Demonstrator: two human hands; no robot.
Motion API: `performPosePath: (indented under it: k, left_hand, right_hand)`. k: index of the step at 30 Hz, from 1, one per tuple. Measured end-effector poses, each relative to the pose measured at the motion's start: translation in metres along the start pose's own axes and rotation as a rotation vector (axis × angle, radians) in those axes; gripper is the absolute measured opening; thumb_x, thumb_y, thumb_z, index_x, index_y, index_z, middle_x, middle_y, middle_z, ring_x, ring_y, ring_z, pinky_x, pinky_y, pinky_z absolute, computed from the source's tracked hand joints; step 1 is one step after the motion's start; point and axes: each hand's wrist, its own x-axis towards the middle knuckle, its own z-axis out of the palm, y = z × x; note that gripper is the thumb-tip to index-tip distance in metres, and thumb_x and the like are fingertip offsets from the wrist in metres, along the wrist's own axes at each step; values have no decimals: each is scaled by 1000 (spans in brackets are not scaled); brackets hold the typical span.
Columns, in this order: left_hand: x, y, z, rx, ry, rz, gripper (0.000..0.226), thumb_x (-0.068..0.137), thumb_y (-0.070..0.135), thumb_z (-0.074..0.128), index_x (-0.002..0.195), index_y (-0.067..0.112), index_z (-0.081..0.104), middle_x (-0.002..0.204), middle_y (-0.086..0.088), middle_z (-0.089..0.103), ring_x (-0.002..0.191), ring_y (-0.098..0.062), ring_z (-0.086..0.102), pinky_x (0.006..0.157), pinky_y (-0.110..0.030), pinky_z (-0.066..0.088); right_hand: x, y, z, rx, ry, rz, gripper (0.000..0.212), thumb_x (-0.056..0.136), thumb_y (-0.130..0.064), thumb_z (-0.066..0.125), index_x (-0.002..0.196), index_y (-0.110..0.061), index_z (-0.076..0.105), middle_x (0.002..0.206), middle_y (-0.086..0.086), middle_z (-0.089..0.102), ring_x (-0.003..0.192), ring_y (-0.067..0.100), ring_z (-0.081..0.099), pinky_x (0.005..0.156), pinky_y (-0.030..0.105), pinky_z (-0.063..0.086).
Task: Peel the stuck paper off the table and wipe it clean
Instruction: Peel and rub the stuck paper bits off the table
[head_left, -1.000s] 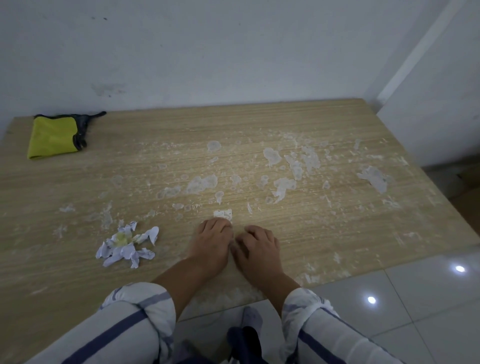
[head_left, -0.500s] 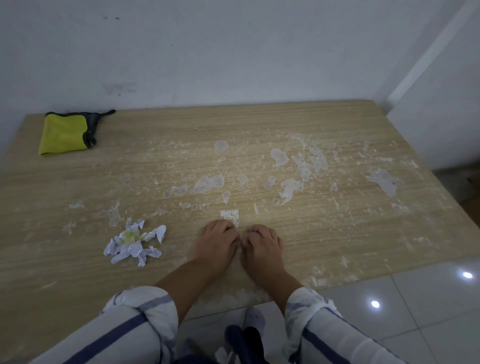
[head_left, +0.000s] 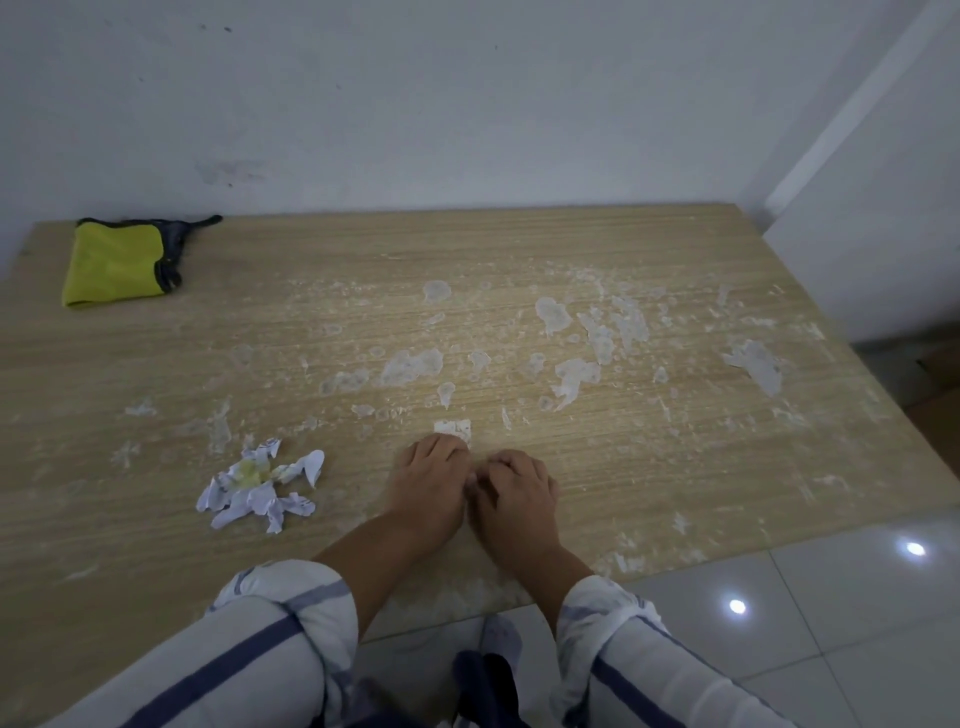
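Your left hand (head_left: 431, 486) and right hand (head_left: 515, 496) touch, fingers curled onto the wood-grain table (head_left: 322, 249); hidden fingertips leave any grip impossible to tell. Flaky paper patches (head_left: 411, 366) lie beyond.

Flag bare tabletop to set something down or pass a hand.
Free: the far strip of the light wooden table along the wall, right of the folded yellow cloth; the near-left corner, below the pile of torn white paper scraps. Crowded: centre and right, covered in stuck white paper patches; left hand and right hand occupy the near-centre edge.
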Motion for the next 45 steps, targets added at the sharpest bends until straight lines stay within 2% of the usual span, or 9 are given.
performPosePath:
  k: [3,5,7,11,19,25,31,37,45]
  left_hand:
    - [-7,-4,1,-148,82,-42,52,85,39,14,103,17,57,115,1,53,115,-21,46,101,-33,33]
    - [-14,-9,4,-143,100,-61,59,86,40,14,120,14,55,129,-4,52,126,-24,43,108,-36,28]
    - [-19,-11,3,-50,37,-93,73,86,46,4,141,10,36,151,-7,32,142,-25,23,116,-37,11]
    - [-19,-11,2,22,-86,-145,87,74,56,-22,149,17,-2,158,1,-6,145,-16,-11,114,-35,-11]
    - [-18,-12,6,61,-80,-128,105,62,58,-43,149,16,-1,159,-1,-3,145,-17,-8,113,-35,-11]
    - [-18,-9,4,75,-84,-143,81,77,52,-18,149,17,-4,158,0,-6,145,-16,-11,115,-36,-10]
    - [-17,-9,2,54,-106,-151,78,80,52,-13,149,17,-3,159,1,-6,145,-16,-11,117,-37,-7]
    - [-22,-16,-23,-90,-42,-190,56,99,27,30,150,16,8,159,1,2,146,-16,-6,118,-34,-3]
    - [-78,-78,-55,-237,262,-297,53,89,13,37,141,9,37,150,-8,33,144,-24,18,118,-42,16]
  right_hand:
    - [3,-4,-1,-21,-6,-3,59,78,-50,20,92,-18,67,113,0,57,108,23,45,85,32,24]
    - [5,-3,-2,-36,-12,-5,51,83,-44,26,91,-14,65,112,1,56,107,23,44,83,31,21]
    - [5,-1,-1,-40,2,-10,34,87,-34,38,91,-13,65,113,1,56,108,23,44,83,31,20]
    - [3,-2,-1,-5,18,5,44,82,-37,28,89,-15,65,115,-2,57,110,21,44,84,30,21]
    - [3,-1,-1,71,51,32,23,79,-25,39,77,-15,59,103,-1,59,100,19,45,81,30,22]
    - [15,4,-13,340,116,178,16,87,-8,53,72,-11,55,89,5,54,83,17,47,74,27,36]
    - [23,4,-37,796,60,461,21,89,-16,57,68,-12,54,71,3,53,69,16,47,66,30,40]
    - [23,-27,-39,1102,-73,470,17,90,-5,54,74,-8,58,70,6,60,67,15,53,67,28,45]
    - [24,-108,10,833,-203,284,17,86,-12,60,69,-15,60,72,7,64,66,17,57,67,33,49]
